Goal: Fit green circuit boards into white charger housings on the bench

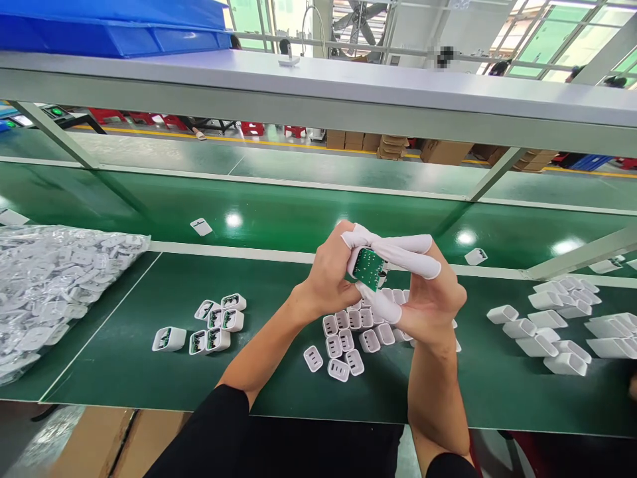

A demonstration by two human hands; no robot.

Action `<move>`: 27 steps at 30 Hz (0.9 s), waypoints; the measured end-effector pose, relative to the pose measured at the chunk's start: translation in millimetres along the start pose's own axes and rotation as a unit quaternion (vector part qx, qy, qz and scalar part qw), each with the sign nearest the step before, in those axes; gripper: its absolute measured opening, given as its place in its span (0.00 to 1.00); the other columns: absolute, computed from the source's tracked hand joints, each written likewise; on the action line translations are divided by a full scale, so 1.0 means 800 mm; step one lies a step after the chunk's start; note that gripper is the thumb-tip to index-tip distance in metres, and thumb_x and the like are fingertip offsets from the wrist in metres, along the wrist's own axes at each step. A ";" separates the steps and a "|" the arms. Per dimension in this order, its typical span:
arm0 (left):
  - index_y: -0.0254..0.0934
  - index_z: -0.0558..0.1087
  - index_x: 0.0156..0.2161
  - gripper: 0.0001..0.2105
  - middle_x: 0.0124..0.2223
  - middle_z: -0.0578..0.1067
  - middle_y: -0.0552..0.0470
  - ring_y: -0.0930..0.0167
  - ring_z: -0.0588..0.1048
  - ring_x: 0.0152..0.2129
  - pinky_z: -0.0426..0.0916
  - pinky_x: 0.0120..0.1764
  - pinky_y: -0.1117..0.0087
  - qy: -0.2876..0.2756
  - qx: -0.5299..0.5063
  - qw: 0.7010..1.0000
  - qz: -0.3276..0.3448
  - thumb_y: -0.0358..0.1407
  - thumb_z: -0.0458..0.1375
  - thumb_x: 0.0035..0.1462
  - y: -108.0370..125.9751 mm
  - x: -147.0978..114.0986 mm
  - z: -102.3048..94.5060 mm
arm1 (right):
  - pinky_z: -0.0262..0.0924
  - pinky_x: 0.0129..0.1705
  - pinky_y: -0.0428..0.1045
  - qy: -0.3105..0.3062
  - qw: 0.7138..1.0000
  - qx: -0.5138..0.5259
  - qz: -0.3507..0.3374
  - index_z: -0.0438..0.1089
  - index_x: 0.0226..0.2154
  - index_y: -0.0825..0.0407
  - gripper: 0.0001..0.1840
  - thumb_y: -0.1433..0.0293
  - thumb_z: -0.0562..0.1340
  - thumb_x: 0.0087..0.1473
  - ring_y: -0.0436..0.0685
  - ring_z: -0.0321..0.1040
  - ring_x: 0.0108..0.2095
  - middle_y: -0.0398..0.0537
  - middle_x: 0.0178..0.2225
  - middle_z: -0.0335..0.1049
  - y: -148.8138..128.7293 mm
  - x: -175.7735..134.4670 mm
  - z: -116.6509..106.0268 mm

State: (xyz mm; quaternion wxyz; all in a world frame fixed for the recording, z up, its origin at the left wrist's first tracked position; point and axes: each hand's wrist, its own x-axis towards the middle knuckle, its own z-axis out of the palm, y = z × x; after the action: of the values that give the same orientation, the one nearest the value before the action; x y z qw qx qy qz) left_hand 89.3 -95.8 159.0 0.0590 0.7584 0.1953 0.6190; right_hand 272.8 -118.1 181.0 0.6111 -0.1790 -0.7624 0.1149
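Both hands meet over the green work surface, with white finger covers on several fingers. My left hand [331,269] is closed around a small white plastic housing [351,263], mostly hidden by the fingers. Against its opening is a green circuit board [369,269], tilted, with solder points facing me. My right hand [430,295] pinches the board between its covered thumb and fingers; metal parts show at the board's right edge. Beneath the hands sit several open white housings [346,340] with slots in their bottoms. To the left stand several housings with boards inside [217,338].
A clear bag of white parts [70,285] lies at the left. Several white housings [547,325] stand at the right. Beyond a pale rail [239,253] runs a glossy green strip [279,212] with loose white pieces. A shelf [318,86] crosses above, bearing a blue bin [114,40].
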 end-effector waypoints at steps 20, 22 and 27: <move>0.44 0.74 0.60 0.18 0.50 0.80 0.48 0.68 0.79 0.41 0.77 0.44 0.66 -0.047 -0.162 0.956 -0.238 0.47 0.69 0.72 0.020 0.002 -0.009 | 0.77 0.58 0.73 -0.130 0.972 -0.195 -0.005 0.65 0.75 0.34 0.46 0.76 0.70 0.60 0.74 0.74 0.62 0.58 0.68 0.71 -0.015 0.009 -0.009; 0.45 0.73 0.61 0.19 0.50 0.79 0.49 0.67 0.79 0.43 0.78 0.47 0.66 -0.036 -0.152 0.957 -0.245 0.46 0.69 0.72 0.017 -0.001 -0.007 | 0.76 0.57 0.72 -0.148 0.963 -0.223 -0.008 0.64 0.75 0.36 0.45 0.74 0.72 0.61 0.74 0.73 0.60 0.59 0.66 0.72 -0.012 0.009 -0.002; 0.47 0.65 0.70 0.29 0.58 0.77 0.44 0.65 0.81 0.49 0.81 0.49 0.63 -0.025 -0.157 0.952 -0.262 0.43 0.70 0.71 0.017 -0.008 -0.011 | 0.73 0.56 0.67 -0.156 0.957 -0.244 -0.011 0.68 0.71 0.38 0.38 0.74 0.71 0.63 0.70 0.75 0.56 0.55 0.57 0.78 -0.004 0.006 0.009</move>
State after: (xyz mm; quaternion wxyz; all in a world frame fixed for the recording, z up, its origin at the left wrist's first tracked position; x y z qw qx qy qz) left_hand 82.8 -112.1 160.1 0.3425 0.6767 0.2863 0.5855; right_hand 264.4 -118.5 184.7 0.4238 -0.2938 -0.8550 -0.0552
